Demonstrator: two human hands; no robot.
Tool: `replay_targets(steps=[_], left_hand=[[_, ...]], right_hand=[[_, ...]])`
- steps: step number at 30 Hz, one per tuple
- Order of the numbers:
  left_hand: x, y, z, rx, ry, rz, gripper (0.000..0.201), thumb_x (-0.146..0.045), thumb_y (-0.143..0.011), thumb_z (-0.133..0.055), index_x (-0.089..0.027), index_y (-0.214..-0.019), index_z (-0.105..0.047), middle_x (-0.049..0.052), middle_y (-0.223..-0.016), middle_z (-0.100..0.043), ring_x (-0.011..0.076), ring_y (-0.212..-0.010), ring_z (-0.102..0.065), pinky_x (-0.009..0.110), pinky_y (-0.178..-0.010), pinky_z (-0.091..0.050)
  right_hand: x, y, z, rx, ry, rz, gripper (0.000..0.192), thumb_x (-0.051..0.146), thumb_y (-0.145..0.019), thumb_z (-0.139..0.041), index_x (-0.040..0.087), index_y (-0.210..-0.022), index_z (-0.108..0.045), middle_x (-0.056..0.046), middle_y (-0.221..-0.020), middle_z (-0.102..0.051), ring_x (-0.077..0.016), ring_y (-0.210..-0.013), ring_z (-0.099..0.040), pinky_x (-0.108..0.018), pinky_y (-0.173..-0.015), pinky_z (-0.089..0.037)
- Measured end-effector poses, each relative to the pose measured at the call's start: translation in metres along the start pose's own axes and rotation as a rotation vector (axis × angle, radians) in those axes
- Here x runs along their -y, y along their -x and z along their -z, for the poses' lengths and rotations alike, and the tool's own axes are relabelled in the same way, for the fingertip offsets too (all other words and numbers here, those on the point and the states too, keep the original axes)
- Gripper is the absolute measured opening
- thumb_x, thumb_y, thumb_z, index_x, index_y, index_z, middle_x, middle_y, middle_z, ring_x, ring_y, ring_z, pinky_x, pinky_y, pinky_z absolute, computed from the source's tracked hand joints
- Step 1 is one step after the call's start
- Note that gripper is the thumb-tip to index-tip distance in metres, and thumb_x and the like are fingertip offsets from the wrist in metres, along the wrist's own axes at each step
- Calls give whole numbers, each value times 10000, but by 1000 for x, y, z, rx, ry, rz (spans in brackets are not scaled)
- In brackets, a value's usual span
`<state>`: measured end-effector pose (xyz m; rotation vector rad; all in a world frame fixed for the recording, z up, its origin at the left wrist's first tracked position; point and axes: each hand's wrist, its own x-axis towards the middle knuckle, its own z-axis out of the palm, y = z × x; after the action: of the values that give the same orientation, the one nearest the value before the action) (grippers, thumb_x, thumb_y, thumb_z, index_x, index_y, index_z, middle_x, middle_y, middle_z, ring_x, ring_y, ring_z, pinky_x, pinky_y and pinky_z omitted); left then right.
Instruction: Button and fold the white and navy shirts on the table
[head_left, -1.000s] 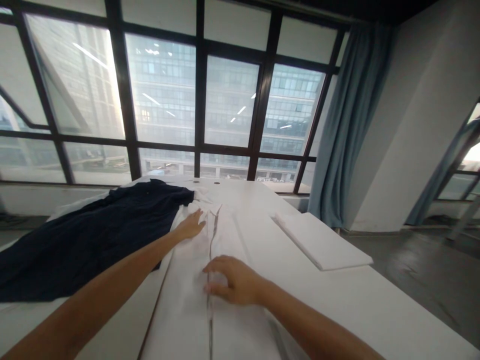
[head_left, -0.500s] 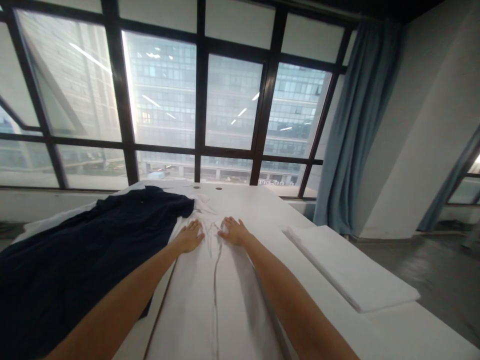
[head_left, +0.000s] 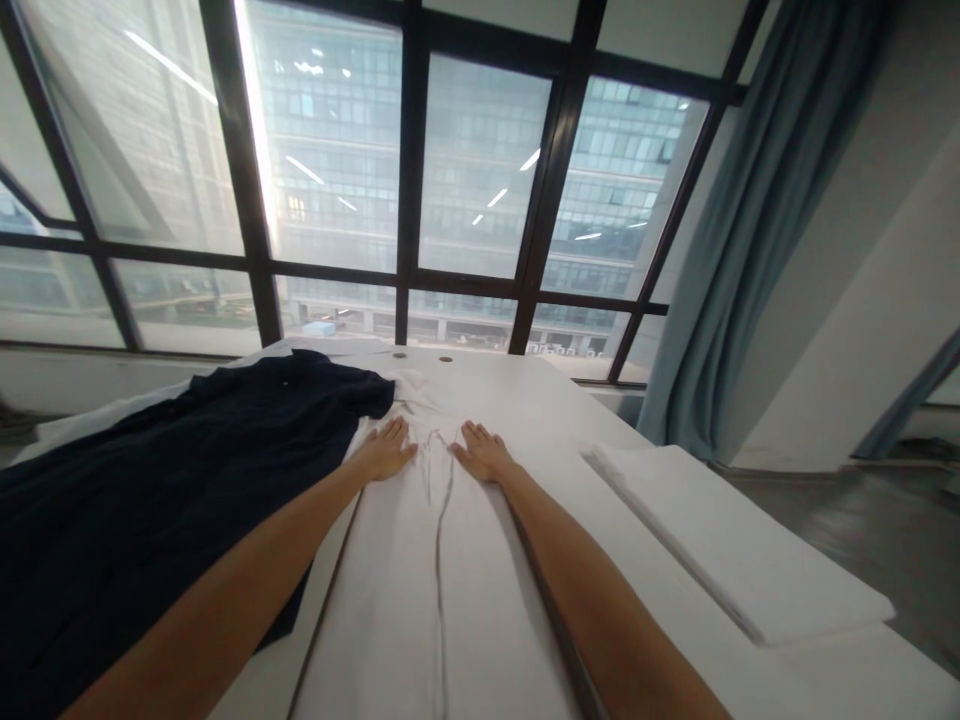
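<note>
A: White cotton-like garment (head_left: 439, 560), laid flat and lengthwise along the long white tabletop (head_left: 675, 640), is shown with a dark seam line down its middle. What is altered since the earlier views?

B: One second back, the right hand (head_left: 482, 453) was set near the viewer on the seam, fingers curled. It is now carried forward and laid level with the left hand (head_left: 388, 450), one palm on each side of the seam near the collar end. Since half a second ago, little is changed; both hands are only spread slightly wider.

A: How are the fingers held?

B: Both sets are extended and pressed flat on the cloth; nothing is grasped or pinched.

A: What is implied by that?

B: A smoothing stroke toward the collar is judged to be at its far end, with the fabric flattened beneath both forearms.

A: And the surroundings?

B: A dark navy garment (head_left: 142, 500) is spread on the left, its edge touching the white one. A folded white cloth stack (head_left: 739, 545) is placed on the right, well apart from the hands. A black-framed window wall (head_left: 409, 170) is seen behind the table, with a grey-blue curtain (head_left: 757, 230) hung at the right and a grey floor (head_left: 862, 510) beyond.
</note>
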<state>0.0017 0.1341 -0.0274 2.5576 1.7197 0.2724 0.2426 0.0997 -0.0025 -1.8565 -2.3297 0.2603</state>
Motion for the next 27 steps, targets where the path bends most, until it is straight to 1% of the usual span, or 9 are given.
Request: replay_targets(steps=[2, 4, 8, 11, 13, 16, 20, 24, 27], left_hand=[[6, -5, 3, -42, 44, 40, 598, -436, -958, -237, -139, -1472, -310, 125, -1573, -201, 241, -1449, -177, 433, -1135, -233], [12, -8, 9, -111, 65, 135, 576, -383, -959, -230, -97, -1442, -360, 163, -1542, -279, 252, -1428, -238, 395, -1126, -253], [23, -15, 24, -156, 89, 293, 520, -454, -904, -363, -133, -1245, -589, 191, -1364, -514, 353, -1284, -441, 472, -1020, -368], [28, -25, 32, -136, 152, 328, 423, -483, -800, -539, -179, -1060, -678, 164, -1207, -629, 365, -1156, -544, 469, -919, -441], [31, -32, 36, -155, 237, 301, 337, -425, -736, -622, -167, -943, -690, 141, -1069, -686, 313, -1030, -617, 391, -858, -479], [35, -39, 43, -213, 333, 227, 261, -378, -702, -650, -163, -849, -666, 80, -872, -708, 224, -856, -654, 284, -753, -502], [40, -39, 62, -326, 486, 93, 336, -377, -672, -679, -148, -915, -642, 34, -792, -683, 169, -751, -637, 249, -688, -498], [37, -48, 98, -424, 547, 53, 355, -367, -667, -702, -137, -929, -634, 36, -796, -687, 153, -722, -628, 255, -696, -498], [29, -64, 126, -551, 484, 142, 345, -332, -754, -654, -113, -1019, -620, 83, -976, -698, 176, -896, -642, 277, -827, -483]], right_hand=[[-3, -2, -3, 7, -21, 2, 721, 589, -947, -198, 155, -1523, -177, -89, -1595, -92, -248, -1458, -98, -505, -1147, -130], [-7, -4, -5, -75, -42, -43, 682, 540, -953, -244, 142, -1507, -232, -119, -1579, -176, -247, -1438, -186, -463, -1131, -210], [-15, -15, 2, -279, -97, -259, 666, 505, -858, -492, 124, -1401, -431, -189, -1399, -479, -298, -1284, -445, -416, -1018, -383], [-21, -30, 12, -237, -262, -301, 533, 391, -733, -661, 132, -1197, -620, -159, -1178, -649, -276, -1098, -596, -339, -884, -472], [-24, -38, 20, -207, -338, -298, 353, 283, -691, -685, 133, -1011, -696, -116, -993, -711, -232, -939, -658, -274, -759, -497], [-28, -46, 31, -185, -383, -288, 179, 211, -676, -677, 127, -831, -706, -58, -735, -700, -170, -699, -659, -213, -581, -467], [-31, -47, 50, -154, -475, -283, 123, 196, -675, -666, 108, -759, -676, 2, -499, -580, -111, -440, -530, -198, -435, -389], [-25, -57, 80, -298, -649, -263, 191, 131, -674, -637, 86, -858, -656, -12, -554, -610, -107, -467, -554, -196, -480, -438], [-14, -67, 102, -548, -621, -225, 336, 163, -756, -565, 89, -1082, -608, -86, -863, -702, -151, -719, -663, -244, -686, -522]])
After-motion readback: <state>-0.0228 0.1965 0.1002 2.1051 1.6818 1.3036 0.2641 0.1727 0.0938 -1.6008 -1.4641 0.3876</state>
